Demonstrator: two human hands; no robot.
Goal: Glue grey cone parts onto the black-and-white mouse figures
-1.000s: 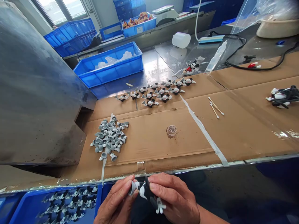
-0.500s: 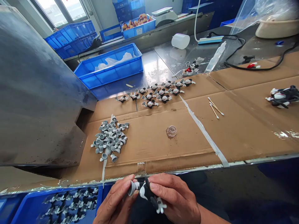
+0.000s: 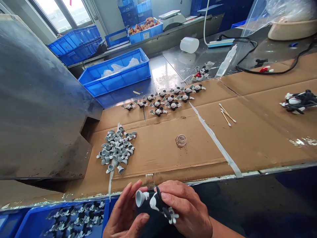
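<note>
My right hand (image 3: 185, 206) grips a black-and-white mouse figure (image 3: 154, 202) below the table's front edge, its fingers over the dark ears. One white-gloved hand of the figure hangs down at the right. At the figure's left end sits a grey cone piece (image 3: 140, 198) with a small white hand, its open mouth towards me. Beside the cone, my left hand (image 3: 123, 213) is open, thumb and fingers apart around it. On the cardboard lies a pile of similar grey cone pieces (image 3: 116, 147). Farther back are several mouse figures (image 3: 158, 103) with cones, in rows.
A blue tray (image 3: 29, 224) of figures stands at the lower left, beside a metal housing (image 3: 42, 99). A small clear dish (image 3: 181, 140) and cotton swabs (image 3: 226, 115) lie on the cardboard. Behind are a blue crate (image 3: 119, 77) and a black cable (image 3: 250, 70).
My left hand's fingers have come off the cone piece and spread apart. The cone now stays on the figure, turned more towards me, while my right hand keeps its grip.
</note>
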